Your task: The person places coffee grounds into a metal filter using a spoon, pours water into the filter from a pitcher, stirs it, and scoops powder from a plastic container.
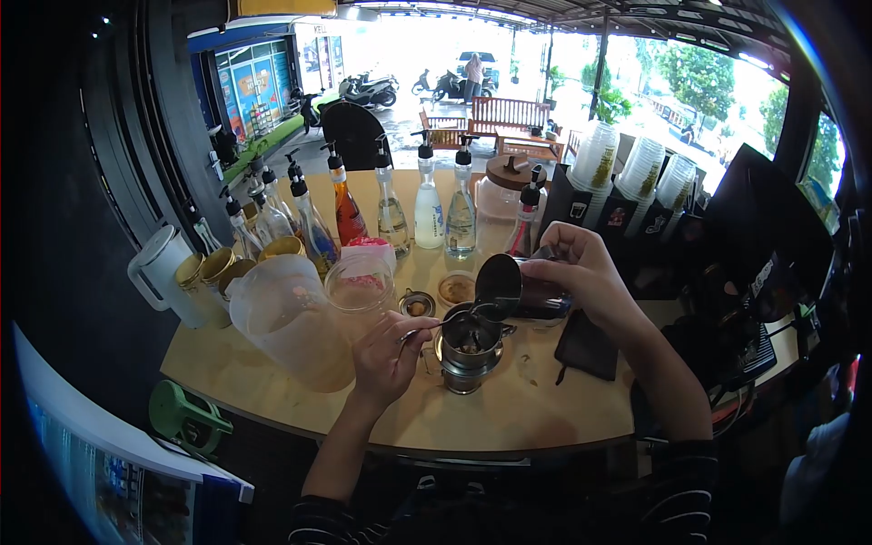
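Note:
My left hand (389,358) pinches the handle of a metal spoon (477,312), whose bowl is over a metal pot (467,363) on the wooden table. My right hand (581,272) grips a dark jar (542,296), tilted so that its round black mouth faces left, close above the spoon. Some contents show inside the pot, but they are too small to tell. Behind the pot lie a round brown lid (456,288) and a small metal strainer (417,304). A dark cloth (587,346) lies to the right of the pot.
A large translucent pitcher (289,313) and a clear jar (361,286) stand at the left. Several pump bottles (427,207) line the table's back. Stacked plastic cups (595,159) and a dark screen (761,213) are at the right, a white jug (165,268) at the far left.

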A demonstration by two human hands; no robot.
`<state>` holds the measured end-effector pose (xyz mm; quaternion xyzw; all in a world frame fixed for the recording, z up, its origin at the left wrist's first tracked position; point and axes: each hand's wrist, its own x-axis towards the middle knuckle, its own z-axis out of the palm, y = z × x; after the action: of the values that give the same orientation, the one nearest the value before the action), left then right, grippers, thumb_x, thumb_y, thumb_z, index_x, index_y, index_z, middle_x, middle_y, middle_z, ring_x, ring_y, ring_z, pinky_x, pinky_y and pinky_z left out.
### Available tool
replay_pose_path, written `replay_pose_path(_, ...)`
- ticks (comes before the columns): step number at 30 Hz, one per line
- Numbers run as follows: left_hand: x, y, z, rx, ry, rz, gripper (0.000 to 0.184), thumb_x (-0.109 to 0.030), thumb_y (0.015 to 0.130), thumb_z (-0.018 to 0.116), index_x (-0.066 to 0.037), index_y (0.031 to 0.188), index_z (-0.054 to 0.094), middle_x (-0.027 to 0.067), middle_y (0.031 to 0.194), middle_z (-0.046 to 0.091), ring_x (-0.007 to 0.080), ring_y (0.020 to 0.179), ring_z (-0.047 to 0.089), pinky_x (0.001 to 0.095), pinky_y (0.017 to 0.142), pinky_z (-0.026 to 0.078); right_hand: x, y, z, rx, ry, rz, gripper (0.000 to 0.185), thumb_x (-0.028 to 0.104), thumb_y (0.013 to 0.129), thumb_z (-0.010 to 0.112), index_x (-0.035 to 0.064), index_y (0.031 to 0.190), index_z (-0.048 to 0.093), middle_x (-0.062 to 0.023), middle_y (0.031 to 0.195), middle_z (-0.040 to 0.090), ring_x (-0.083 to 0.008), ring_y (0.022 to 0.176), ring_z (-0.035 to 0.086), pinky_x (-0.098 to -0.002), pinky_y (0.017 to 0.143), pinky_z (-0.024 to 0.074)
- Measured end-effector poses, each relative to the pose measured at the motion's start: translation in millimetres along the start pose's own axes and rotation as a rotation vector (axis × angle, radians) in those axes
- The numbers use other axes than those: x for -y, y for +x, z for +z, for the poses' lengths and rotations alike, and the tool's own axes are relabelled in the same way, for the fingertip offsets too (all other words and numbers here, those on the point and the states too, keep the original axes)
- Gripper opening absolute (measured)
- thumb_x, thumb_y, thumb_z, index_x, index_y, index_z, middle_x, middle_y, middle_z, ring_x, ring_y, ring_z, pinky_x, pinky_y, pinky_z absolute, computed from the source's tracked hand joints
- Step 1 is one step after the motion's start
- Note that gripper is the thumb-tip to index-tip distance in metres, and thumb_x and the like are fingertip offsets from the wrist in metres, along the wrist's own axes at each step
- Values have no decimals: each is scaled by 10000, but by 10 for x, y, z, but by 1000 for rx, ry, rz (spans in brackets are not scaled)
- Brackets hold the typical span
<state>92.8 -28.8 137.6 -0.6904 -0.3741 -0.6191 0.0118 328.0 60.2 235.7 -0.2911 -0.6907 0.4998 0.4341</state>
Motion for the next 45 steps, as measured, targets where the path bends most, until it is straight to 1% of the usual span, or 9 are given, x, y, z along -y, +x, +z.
replay_pose_path(2, 3, 14, -13, 0, 29, 23, 124, -41, 841, 653, -50, 962, 681, 68, 718, 608, 154, 602, 569, 276, 538, 443, 64, -32, 3, 23, -23, 28, 220, -21, 804, 678, 66, 795, 476, 7, 758, 595, -28, 708, 600, -173, 631, 509)
replay_pose_path(12, 65, -16, -1, -4, 8, 10, 130, -54, 842, 658, -58, 971, 679, 60, 698, 587, 153, 591, 547, 277, 528, 425, 141, -148, -80, 18, -21, 63, 229, -30, 796, 677, 67, 768, 472, 16, 739, 575, -23, 660, 580, -164, 583, 476)
replay_pose_path(24, 60, -35, 6, -15, -6, -1, 120, -64, 849, 656, -53, 966, 676, 65, 714, 600, 160, 608, 558, 281, 542, 433, 17, -130, -216, -62, 29, 44, 210, -59, 798, 652, 61, 775, 481, 1, 738, 579, -46, 662, 605, -182, 589, 510)
replay_pose_path(26, 35, -33, 6, -17, -2, -2, 120, -65, 849, 656, -52, 967, 675, 66, 715, 600, 161, 610, 559, 282, 544, 434, -112, -107, -257, -145, 162, 60, 196, -8, 801, 682, 71, 769, 505, 15, 709, 584, -18, 627, 554, -161, 561, 434)
replay_pose_path(30, -21, -50, -2, -35, -17, 4, 127, -47, 846, 651, -52, 971, 674, 65, 721, 601, 160, 611, 558, 282, 548, 437, -454, -155, -316, -261, 311, 50, 183, -11, 801, 658, 79, 747, 509, 22, 691, 554, -28, 624, 514, -178, 595, 409)
replay_pose_path(33, -59, -70, -32, -26, -5, 2, 134, -31, 842, 646, -54, 972, 674, 62, 728, 603, 161, 614, 557, 281, 552, 438, -881, -214, -407, -382, 374, 99, 208, -1, 794, 642, 108, 697, 494, 54, 640, 469, -39, 590, 386, -210, 579, 305)
replay_pose_path(38, -106, -52, -23, -17, 26, 24, 147, -16, 844, 632, -59, 978, 673, 58, 731, 601, 165, 620, 556, 285, 563, 439, -1481, -334, -395, -402, 442, 113, 220, 13, 808, 632, 111, 689, 475, 44, 624, 466, -45, 576, 385, -219, 567, 297)
replay_pose_path(40, -117, -45, -8, -4, 35, 33, 167, -13, 847, 620, -64, 1000, 664, 59, 742, 601, 176, 630, 559, 293, 575, 440, -1653, -344, -341, -434, 497, 109, 248, 20, 814, 623, 123, 669, 450, 61, 586, 413, -39, 528, 357, -217, 521, 291)
replay_pose_path(45, -166, -29, -17, 47, 120, 60, 196, -17, 843, 618, -72, 1027, 653, 61, 778, 605, 191, 657, 562, 302, 591, 444, -1872, -372, -181, -437, 547, 141, 176, 45, 840, 592, 105, 732, 466, 50, 631, 414, -53, 587, 385, -240, 582, 323)
